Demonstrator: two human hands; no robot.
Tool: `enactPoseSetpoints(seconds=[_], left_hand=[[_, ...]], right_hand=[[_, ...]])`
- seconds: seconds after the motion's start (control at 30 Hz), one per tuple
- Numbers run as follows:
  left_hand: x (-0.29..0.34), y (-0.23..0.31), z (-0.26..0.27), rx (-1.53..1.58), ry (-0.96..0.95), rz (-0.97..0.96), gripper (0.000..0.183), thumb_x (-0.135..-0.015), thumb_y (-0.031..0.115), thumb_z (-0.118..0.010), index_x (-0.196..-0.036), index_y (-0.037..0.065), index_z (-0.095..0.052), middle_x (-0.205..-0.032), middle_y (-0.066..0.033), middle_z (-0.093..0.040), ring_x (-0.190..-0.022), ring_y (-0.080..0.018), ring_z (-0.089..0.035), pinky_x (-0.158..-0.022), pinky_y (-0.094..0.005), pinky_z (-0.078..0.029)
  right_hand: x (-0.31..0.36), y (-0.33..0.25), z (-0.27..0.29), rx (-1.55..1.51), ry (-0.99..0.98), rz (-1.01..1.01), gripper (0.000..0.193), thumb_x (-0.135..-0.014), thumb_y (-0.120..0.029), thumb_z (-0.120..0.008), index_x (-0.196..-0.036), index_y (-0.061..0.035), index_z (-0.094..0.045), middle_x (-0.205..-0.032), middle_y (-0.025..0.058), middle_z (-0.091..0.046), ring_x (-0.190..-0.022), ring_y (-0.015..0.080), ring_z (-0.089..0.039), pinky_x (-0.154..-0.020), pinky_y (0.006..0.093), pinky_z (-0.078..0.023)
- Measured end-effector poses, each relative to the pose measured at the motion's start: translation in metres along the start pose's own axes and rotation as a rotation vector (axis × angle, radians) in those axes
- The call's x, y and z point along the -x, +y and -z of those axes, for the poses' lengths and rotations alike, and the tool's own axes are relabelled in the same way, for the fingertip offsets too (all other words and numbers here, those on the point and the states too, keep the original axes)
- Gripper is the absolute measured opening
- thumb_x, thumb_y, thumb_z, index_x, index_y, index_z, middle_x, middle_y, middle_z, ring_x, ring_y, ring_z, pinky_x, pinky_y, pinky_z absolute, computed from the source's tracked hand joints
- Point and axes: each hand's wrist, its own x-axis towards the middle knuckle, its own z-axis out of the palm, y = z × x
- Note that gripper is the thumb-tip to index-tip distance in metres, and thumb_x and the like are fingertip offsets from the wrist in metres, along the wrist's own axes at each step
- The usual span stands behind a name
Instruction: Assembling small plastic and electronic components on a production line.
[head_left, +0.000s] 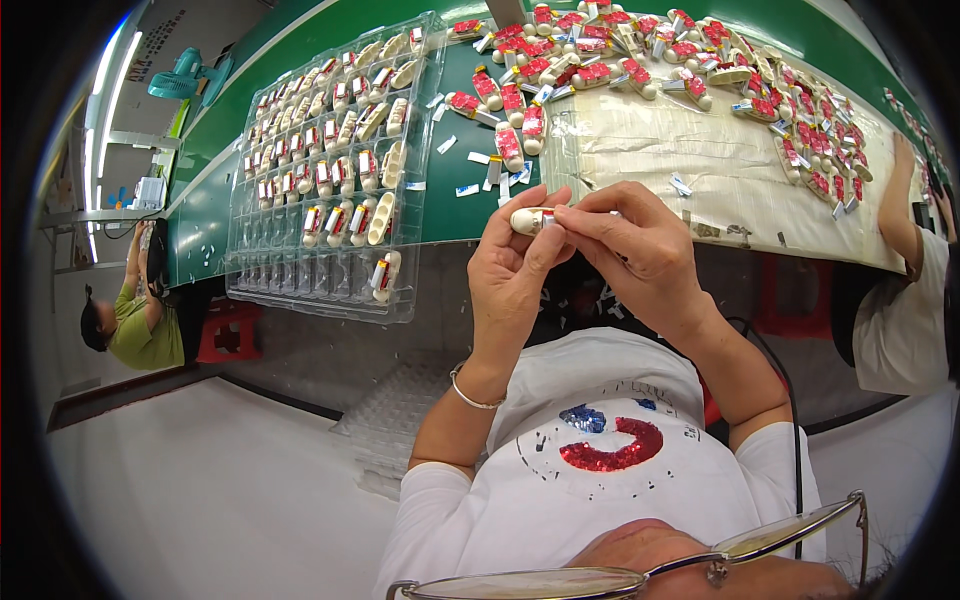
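Cream, round-ended piece (525, 220) with a small red label (549, 215), any print too fine for me to read; left hand (512, 268) and right hand (640, 245) both pinch it.

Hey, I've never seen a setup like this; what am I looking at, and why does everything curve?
No machine here: a person works with two bare hands, the left hand and right hand. The single picture comes from a wide fisheye camera on that person's head, looking down, so straight edges bend. Both hands hold a small cream piece. To the left, a clear plastic tray, partly on the green table, holds rows of similar pieces. Many more red-and-cream pieces are heaped farther off, some on a pale sheet. Small white-and-blue strips lie nearby.
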Motion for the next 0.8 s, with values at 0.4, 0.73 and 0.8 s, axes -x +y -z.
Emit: enactPoseSetpoints(seconds=[0.4,0.73,0.8], left_hand=[[-0.009,0.000,0.003,0.178,0.066,0.111,0.037,-0.091,0.015,-0.055,-0.122,-0.005,-0.051,-0.111,-0.0203,-0.064,-0.093,-0.0184,-0.068,-0.078,-0.0285,-0.060],[-0.007,-0.013,0.006,0.009,0.073,0.064,0.032,-0.091,0.008,-0.056,-0.121,-0.003,-0.053,-0.105,-0.0129,-0.065,-0.089,-0.0136,-0.067,-0.069,-0.0251,-0.060],[-0.009,-0.014,0.009,0.018,0.079,0.069,0.033,-0.091,0.009,-0.056,-0.122,-0.003,-0.053,-0.104,-0.0118,-0.066,-0.089,-0.0139,-0.067,-0.067,-0.0251,-0.060]], right_hand=[[0.003,0.022,-0.003,-0.529,-0.050,-0.403,0.031,-0.088,-0.011,-0.067,-0.118,-0.0053,-0.064,-0.100,0.0066,-0.064,-0.096,0.0145,-0.061,-0.085,0.0274,-0.050],[0.011,0.021,-0.016,-0.961,-0.099,-0.687,0.039,-0.091,-0.012,-0.065,-0.127,0.0000,-0.055,-0.113,0.0069,-0.063,-0.103,0.0129,-0.061,-0.087,0.0250,-0.050],[0.009,0.025,-0.019,-0.955,-0.122,-0.679,0.040,-0.091,-0.013,-0.065,-0.127,0.0006,-0.055,-0.112,0.0068,-0.064,-0.102,0.0122,-0.061,-0.086,0.0235,-0.050]])
